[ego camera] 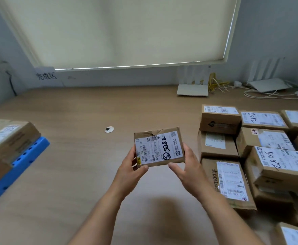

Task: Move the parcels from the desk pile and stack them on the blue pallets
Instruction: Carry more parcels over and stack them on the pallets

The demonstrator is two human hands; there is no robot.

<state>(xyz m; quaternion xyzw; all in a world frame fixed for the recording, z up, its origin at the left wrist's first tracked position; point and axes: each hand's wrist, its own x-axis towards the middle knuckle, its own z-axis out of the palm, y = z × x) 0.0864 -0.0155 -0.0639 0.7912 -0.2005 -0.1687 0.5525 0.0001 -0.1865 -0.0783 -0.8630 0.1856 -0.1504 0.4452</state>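
The person is holding a small brown parcel (159, 147) up over the middle of the bench (91, 110). The left hand (132, 165) is gripping its left edge and the right hand (186, 163) is gripping its right edge. The fingers (142, 167) of both hands are curling round the parcel's sides, and its white label is facing up.

The pile of parcels (247, 147) is sitting on the right side of the bench. The blue pallet (21, 167) is lying far off at the left, and a big box (8, 138) is already resting on it.

I think this is the carrying step: the parcel is off the pile but not yet on the pallet. The next move is probably calling for a long swing to the left, then a flat, gentle set-down on top of the big box or beside it.
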